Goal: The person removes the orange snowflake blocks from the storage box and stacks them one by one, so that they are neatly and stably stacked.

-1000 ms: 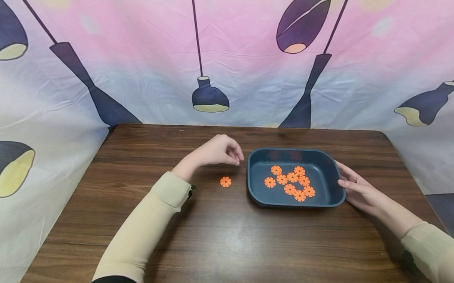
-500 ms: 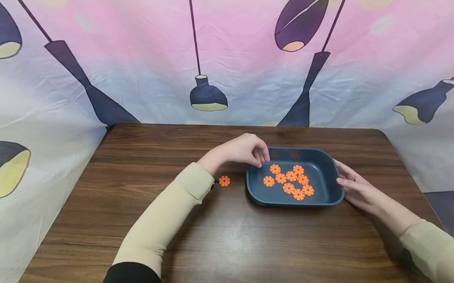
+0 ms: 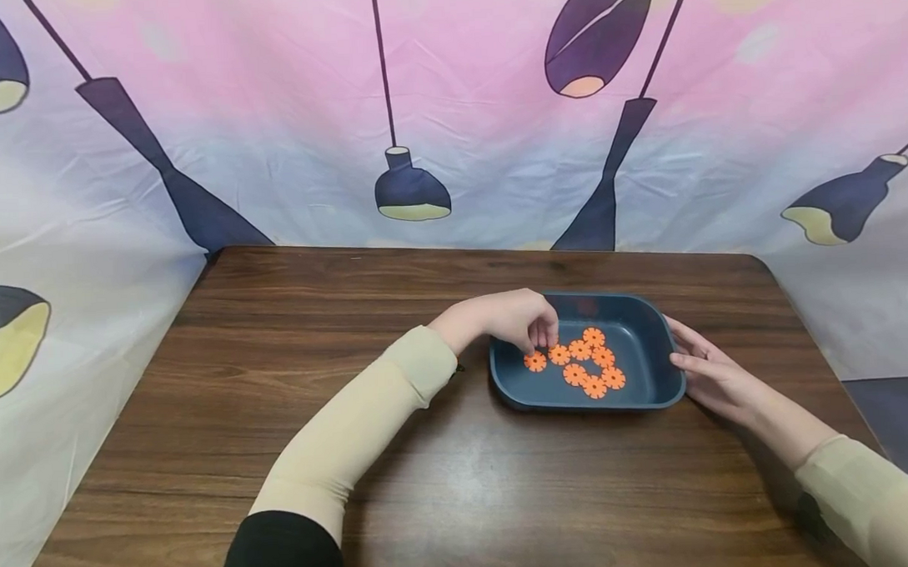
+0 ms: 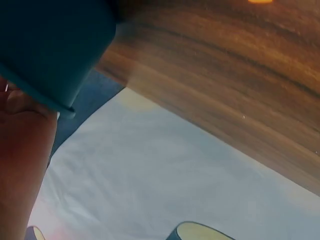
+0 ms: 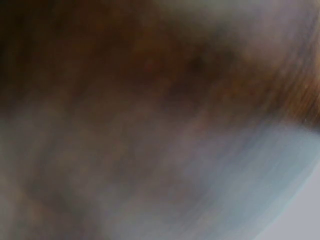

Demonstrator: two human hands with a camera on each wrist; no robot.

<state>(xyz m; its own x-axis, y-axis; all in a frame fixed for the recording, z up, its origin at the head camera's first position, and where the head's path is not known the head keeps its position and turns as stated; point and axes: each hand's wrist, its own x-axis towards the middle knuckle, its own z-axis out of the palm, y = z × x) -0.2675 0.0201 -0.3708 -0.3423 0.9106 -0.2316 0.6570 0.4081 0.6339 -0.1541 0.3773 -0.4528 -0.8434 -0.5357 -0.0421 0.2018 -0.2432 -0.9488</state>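
In the head view a dark blue rectangular basin (image 3: pixel 578 403) stands right of the table's middle. Several orange notched discs (image 3: pixel 594 386) lie flat on its floor. My left hand (image 3: pixel 526 314) reaches in over the left back rim, its fingers bent downward and thumb a little apart, just behind the leftmost visible disc (image 3: pixel 535 361). One disc is covered by this hand; its contact with the fingertips is unclear. My right hand (image 3: pixel 716 379) holds the basin's right end, thumb at the rim and fingers along the outer wall. The left wrist view shows the basin's outer side (image 4: pixel 55 45).
Dark wood table (image 3: pixel 461 500) lies under everything, reaching a patterned cloth (image 3: pixel 306 130) at the back and sides. An orange edge (image 4: pixel 260 1) shows on the table at the top of the left wrist view. The right wrist view is a blur.
My left hand has moved right from the table over the basin's rim and down inside. My sleeve now covers the disc on the table. The right hand has kept its hold.
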